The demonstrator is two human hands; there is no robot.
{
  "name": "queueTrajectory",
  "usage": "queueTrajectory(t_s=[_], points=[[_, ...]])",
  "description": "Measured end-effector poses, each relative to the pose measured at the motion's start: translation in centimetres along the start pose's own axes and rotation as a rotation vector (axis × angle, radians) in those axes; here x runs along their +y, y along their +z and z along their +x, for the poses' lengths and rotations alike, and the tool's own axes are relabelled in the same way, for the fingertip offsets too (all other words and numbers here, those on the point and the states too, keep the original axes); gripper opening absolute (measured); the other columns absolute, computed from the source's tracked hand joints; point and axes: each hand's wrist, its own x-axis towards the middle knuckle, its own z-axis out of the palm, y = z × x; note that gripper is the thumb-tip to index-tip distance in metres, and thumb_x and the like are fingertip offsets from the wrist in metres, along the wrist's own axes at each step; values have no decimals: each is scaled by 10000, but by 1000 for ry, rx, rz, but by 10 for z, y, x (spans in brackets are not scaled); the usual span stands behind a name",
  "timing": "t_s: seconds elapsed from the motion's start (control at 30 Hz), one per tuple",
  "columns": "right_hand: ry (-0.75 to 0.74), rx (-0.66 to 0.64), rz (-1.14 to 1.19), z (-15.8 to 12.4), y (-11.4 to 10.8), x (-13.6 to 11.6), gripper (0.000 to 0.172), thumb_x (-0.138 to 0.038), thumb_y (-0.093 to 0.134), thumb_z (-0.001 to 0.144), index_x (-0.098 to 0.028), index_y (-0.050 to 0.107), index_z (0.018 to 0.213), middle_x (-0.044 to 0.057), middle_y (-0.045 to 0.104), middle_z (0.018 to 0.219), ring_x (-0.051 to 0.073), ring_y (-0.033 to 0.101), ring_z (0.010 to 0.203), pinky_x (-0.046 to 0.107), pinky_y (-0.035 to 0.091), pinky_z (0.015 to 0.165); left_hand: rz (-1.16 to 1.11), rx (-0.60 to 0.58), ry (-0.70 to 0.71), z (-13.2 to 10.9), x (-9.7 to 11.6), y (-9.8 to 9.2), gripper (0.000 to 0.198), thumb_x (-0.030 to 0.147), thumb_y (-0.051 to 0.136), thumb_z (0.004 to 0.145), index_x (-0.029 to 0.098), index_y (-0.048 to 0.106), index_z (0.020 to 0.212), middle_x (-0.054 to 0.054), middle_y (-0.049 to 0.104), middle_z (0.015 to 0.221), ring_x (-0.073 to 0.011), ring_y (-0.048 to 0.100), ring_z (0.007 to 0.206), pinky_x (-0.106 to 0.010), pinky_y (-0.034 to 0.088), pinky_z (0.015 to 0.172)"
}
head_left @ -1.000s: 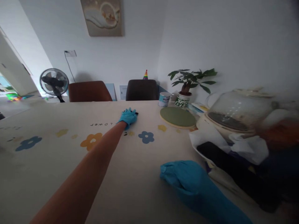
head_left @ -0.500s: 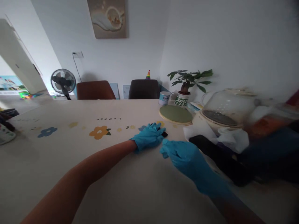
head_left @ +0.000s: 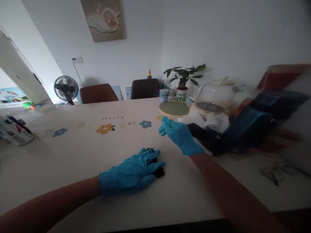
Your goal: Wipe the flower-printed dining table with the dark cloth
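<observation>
My left hand (head_left: 132,173), in a blue glove, lies palm down near the table's front edge. Its fingers wrap over a small flat black block (head_left: 159,172) pressed against the tabletop; most of the block is under the hand. To the right and farther back is my right hand (head_left: 179,134), also gloved in blue. Its fingers are closed together above the table, beside a black object (head_left: 202,139); what they hold, if anything, is hidden. Beyond that hand sits a round green pad (head_left: 173,108).
The white table (head_left: 80,155) has printed flowers. On the right stand a glass kettle (head_left: 213,95), crumpled white tissue (head_left: 218,122) and dark blue boxes (head_left: 250,124). A potted plant (head_left: 181,94) and a tin (head_left: 164,95) are at the back. At the left is a white bottle (head_left: 17,131).
My left hand has slid the black block toward me. My right hand has moved farther back over the table, fingers still closed. The view has shifted to the right.
</observation>
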Motion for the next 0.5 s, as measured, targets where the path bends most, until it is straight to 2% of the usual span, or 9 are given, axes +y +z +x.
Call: queueTrajectory(t_s=[0.1,0.23,0.3,0.4,0.5], points=[[43,-18,68,1,5,6,314,-409,676,1297,-255,949,1294,76,955,995,345,975,947,542,824,1071,35,-26,6,-10,3,3,752,738,571,1268,628,500,2008,91,285,2155,-338,279,2049,-642,242,1703],[54,-21,142,0,9,14,302,-451,707,1290,-316,962,1203,58,921,951,355,969,947,596,829,1104,76,-17,-5,5,-6,-7,708,671,587,1273,597,587,1977,59,367,2139,-374,379,2016,-668,246,1702],[54,-26,143,-3,8,15,303,-434,703,1284,-341,956,1146,48,909,926,359,967,960,616,820,1143,94,-12,-52,22,-20,-16,707,649,561,1279,573,593,1982,66,343,2152,-379,346,2028,-653,184,1711],[108,-68,113,-8,4,14,386,-414,640,1296,-344,939,1063,54,914,931,376,967,984,672,798,1200,129,12,-164,53,-51,-37,735,569,536,1276,497,582,2006,48,301,2171,-384,268,2052,-623,130,1712],[129,-118,68,-14,0,8,444,-416,576,1304,-315,963,1112,76,932,993,393,971,1025,722,768,1258,170,72,-258,83,-89,-66,755,458,485,1286,356,550,2032,-23,284,2182,-354,225,2064,-610,99,1703]])
